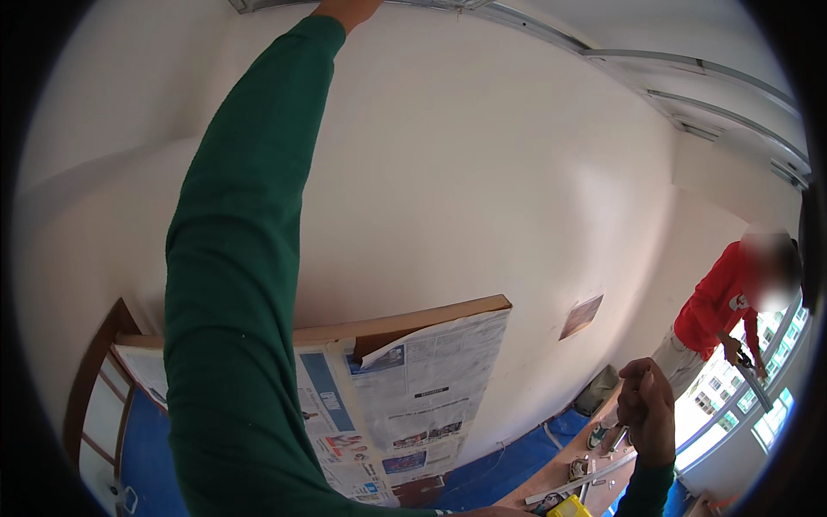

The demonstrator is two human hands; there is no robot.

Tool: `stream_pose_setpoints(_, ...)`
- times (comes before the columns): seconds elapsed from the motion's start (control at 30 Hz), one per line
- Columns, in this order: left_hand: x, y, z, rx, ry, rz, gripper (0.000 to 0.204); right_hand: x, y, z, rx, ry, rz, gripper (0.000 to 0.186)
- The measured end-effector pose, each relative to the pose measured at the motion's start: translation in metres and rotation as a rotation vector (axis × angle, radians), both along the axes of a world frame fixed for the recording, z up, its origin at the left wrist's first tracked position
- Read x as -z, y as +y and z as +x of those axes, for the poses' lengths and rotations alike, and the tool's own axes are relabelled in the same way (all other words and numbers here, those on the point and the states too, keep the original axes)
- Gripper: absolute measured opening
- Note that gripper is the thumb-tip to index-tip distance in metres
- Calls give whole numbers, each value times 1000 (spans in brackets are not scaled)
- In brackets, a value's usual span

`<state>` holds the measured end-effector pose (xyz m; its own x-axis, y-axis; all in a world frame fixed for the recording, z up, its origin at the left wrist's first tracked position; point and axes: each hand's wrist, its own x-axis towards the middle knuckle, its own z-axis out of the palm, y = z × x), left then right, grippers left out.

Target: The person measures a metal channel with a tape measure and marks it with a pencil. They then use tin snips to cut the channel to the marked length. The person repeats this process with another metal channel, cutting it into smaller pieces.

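Observation:
My left hand (349,13), at the end of a raised green sleeve, reaches up to the metal ceiling channel (530,26). It is cut off by the top edge, so its fingers are hidden. My right hand (646,405) is raised at the lower right, in front of a plank platform, with fingers curled together; what they hold, if anything, is too small to tell. Behind my left arm is an upright board (439,370) covered in newspaper.
A co-worker in red (702,302) stands on the plank platform (573,461) at the right, holding a metal profile (749,383) and a dark tool by a bright window. A yellow case (568,508), blue floor sheeting (482,474), a wooden doorframe (95,362) and a wall picture (581,316) also show.

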<state>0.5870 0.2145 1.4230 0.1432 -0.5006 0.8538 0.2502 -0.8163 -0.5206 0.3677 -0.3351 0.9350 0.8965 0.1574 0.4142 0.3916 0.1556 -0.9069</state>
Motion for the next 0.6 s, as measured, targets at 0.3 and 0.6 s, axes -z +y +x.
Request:
stream_pose_setpoints(0.3, 8, 10, -4, 41, 5, 46, 42, 19, -10, -7, -5, 81, 18, 44)
stream_pose_setpoints(0.6, -15, 29, 11, -164, -162, 171, 50, 40, -51, -24, 33, 111, 126, 46)
